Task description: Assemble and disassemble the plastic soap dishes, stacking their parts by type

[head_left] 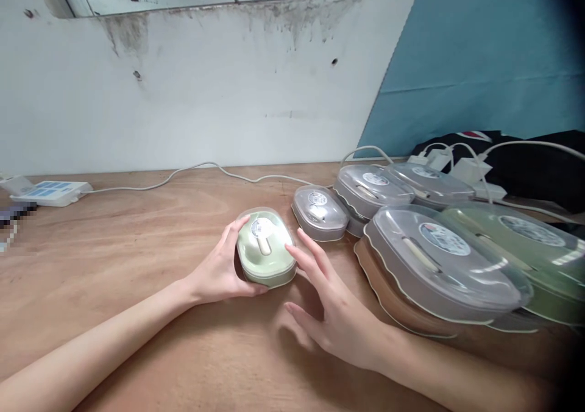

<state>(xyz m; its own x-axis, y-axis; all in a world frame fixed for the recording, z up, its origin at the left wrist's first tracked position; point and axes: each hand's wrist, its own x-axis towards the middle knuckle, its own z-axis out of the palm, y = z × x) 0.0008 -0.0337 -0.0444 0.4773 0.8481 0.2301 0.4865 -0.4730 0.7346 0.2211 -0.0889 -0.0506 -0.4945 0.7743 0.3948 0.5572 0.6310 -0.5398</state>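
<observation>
A small light-green lidded food container point(269, 259) with a round label and a pale clip on its clear lid is on the wooden table in front of me. My left hand point(223, 262) grips its left side, fingers at the back corner and thumb along the front edge. On the other side, my right hand point(326, 302) is open, its fingers spread; the fingertips are close to the container's right side, and whether they touch it I cannot tell. A small grey lidded container point(320, 214) stands just behind the right hand.
Larger grey containers point(443, 266) and a green one point(543, 247) are stacked at the right. Behind them lie white plugs point(470, 171) and a black cloth point(539, 162). A white cable point(183, 171) runs along the wall to a white power strip point(52, 192) at left.
</observation>
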